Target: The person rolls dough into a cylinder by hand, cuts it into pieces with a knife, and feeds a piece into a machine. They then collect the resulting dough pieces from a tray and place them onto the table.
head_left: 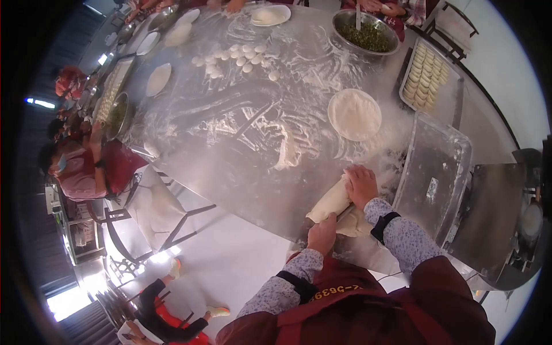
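Note:
A thick pale roll of dough [332,201] lies near the table's front edge. My right hand [362,185] rests over its far end, fingers curved round and gripping it. My left hand [322,234] is closed at the near end, on what looks like a knife; its grey blade [345,214] shows beside the roll. Another piece of dough [355,224] sits on the other side of the blade, nearer my body. The handle is hidden in my left fingers.
A floury metal table [230,167] carries a round of dough [355,115], several small dough balls [247,56] and a bowl of green filling [366,34]. On the right are a tray of dumplings [426,75] and a floury tray [432,172]. Co-workers [86,172] sit along the left; a chair [154,210] stands there.

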A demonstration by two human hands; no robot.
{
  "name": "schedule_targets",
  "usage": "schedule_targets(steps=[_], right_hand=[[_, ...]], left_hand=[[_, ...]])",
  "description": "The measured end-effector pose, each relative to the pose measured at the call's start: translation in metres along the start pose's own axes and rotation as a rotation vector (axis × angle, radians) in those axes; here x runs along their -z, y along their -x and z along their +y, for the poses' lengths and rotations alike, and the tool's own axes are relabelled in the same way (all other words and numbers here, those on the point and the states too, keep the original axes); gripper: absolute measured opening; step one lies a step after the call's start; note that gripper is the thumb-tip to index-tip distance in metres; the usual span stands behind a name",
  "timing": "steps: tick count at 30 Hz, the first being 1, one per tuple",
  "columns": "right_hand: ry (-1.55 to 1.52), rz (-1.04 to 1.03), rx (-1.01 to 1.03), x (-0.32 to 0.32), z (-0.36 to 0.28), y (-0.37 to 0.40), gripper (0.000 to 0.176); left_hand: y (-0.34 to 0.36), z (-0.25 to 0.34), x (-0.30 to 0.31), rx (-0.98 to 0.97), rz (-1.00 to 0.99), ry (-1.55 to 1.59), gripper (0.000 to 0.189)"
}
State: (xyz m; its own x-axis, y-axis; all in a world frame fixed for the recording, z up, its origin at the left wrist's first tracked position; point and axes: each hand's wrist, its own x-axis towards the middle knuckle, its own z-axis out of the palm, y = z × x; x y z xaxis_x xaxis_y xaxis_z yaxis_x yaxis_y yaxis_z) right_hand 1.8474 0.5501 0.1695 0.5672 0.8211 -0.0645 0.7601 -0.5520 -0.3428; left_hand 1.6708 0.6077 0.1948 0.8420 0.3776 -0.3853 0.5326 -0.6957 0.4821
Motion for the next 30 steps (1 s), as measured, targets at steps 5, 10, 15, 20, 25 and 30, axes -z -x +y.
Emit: schedule_targets(steps=[5, 10, 15, 20, 25, 30], right_hand=[[-0.035, 0.009, -0.001, -0.012, -0.035, 0.021, 0.043], [0.083, 0.005, 0.020, -0.006, -0.063, 0.023, 0.049], [0.036, 0.023, 0.056, 0.004, -0.062, 0.032, 0.051], [-0.258, 0.321, -0.267, 0.012, -0.035, 0.061, 0.050], [-0.347, 0.317, -0.450, 0.016, -0.013, 0.135, 0.046], [-0.472, 0.283, -0.489, 0.036, -0.036, 0.192, 0.034]], left_hand=[[0.032, -0.008, 0.017, -0.065, 0.064, -0.017, 0.011], [0.033, -0.035, -0.013, 0.040, -0.022, 0.008, 0.009], [0.033, -0.038, -0.022, 0.029, -0.007, 0.020, 0.013], [0.027, -0.051, 0.022, -0.007, -0.051, -0.019, 0.020], [0.058, -0.058, 0.044, 0.069, -0.017, 0.003, 0.028], [0.064, -0.045, 0.076, 0.087, 0.000, 0.005, 0.027]])
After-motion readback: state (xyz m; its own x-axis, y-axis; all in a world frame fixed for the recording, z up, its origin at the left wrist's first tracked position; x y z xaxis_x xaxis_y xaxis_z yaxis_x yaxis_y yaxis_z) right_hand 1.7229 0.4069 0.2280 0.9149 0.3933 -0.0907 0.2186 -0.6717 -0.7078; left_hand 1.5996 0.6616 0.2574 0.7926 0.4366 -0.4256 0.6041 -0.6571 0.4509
